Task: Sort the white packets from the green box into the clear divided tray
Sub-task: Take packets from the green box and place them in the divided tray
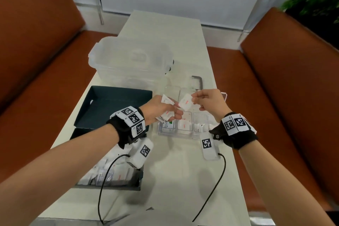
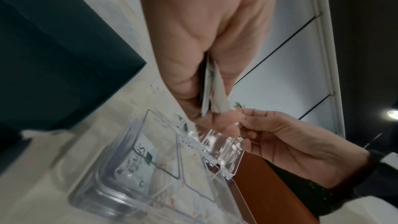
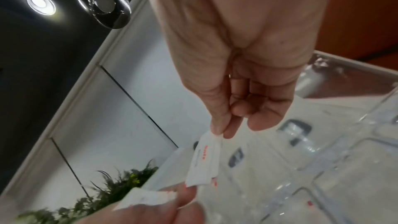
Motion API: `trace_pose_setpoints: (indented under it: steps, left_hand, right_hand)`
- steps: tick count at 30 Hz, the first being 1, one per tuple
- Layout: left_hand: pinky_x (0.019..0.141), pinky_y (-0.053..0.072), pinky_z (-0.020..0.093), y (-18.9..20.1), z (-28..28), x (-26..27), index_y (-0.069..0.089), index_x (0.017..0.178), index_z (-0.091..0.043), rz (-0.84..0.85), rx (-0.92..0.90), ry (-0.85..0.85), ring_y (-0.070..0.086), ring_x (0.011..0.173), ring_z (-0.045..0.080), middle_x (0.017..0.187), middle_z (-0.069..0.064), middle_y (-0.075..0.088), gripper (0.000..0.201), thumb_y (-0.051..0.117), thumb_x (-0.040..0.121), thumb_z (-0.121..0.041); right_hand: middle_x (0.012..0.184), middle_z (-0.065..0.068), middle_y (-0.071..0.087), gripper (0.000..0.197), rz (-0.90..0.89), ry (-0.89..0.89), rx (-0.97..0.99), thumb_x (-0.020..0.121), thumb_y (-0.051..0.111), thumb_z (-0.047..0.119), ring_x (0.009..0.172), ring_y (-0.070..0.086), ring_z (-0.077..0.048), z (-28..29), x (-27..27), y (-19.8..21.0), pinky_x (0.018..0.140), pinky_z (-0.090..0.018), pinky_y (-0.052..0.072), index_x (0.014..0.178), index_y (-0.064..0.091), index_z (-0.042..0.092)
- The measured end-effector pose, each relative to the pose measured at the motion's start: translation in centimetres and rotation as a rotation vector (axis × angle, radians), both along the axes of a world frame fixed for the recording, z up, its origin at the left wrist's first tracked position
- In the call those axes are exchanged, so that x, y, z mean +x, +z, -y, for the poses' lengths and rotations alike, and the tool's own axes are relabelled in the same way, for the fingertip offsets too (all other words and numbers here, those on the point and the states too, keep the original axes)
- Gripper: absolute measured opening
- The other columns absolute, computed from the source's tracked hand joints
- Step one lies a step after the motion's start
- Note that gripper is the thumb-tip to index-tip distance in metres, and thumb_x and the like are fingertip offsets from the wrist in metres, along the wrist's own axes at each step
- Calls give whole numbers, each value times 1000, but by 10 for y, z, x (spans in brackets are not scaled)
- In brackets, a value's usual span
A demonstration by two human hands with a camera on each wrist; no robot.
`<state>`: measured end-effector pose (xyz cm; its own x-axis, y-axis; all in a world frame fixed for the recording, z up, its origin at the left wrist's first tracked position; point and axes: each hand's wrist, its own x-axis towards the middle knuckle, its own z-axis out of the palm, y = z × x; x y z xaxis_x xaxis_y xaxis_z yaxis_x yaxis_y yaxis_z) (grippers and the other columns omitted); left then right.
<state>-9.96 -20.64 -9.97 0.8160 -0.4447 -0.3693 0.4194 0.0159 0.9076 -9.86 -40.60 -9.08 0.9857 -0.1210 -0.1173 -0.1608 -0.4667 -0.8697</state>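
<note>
My left hand point(image 1: 163, 110) holds a small bundle of white packets point(image 1: 166, 113) above the left end of the clear divided tray point(image 1: 185, 135). My right hand point(image 1: 205, 100) pinches one white packet with red print point(image 1: 185, 103) by its corner, just right of the left hand's fingertips. In the right wrist view that packet point(image 3: 204, 161) hangs from thumb and forefinger. The left wrist view shows packet edges point(image 2: 212, 91) clamped in the left hand. The green box point(image 1: 108, 176) with more packets lies under my left forearm; its lid point(image 1: 113, 108) sits behind it. Some tray compartments hold packets.
A large clear lidded container point(image 1: 130, 58) stands behind the lid and tray on the white table point(image 1: 174, 180). Orange bench seats point(image 1: 275, 97) flank the table on both sides. Black cables trail from both wrists over the table's near end.
</note>
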Motion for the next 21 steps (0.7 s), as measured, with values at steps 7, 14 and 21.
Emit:
trace_pose_setpoints:
  steps: [7,14,21]
  left_hand:
    - [53,54,22,-7,-12,7,60,103,4,-22,56,70,71,68,21,89,20,69,12,52,94,6]
    - [55,54,22,-9,-15,3,57,114,8,-53,37,89,66,74,26,93,23,64,20,51,94,6]
    - [55,55,22,-10,-14,1,58,113,7,-52,47,89,67,76,26,91,21,66,19,51,95,6]
  right_hand:
    - [79,2,67,9,131,71,-394,86,65,10,74,59,-8,0,-2,-32,68,-3,40,90,73,10]
    - [92,-10,67,12,263,148,-527,90,58,5,80,61,-21,-8,-7,-53,75,-28,50,96,68,4]
    - [95,-11,61,15,296,247,-723,95,55,12,83,58,-27,-8,-16,-60,80,-42,47,98,65,2]
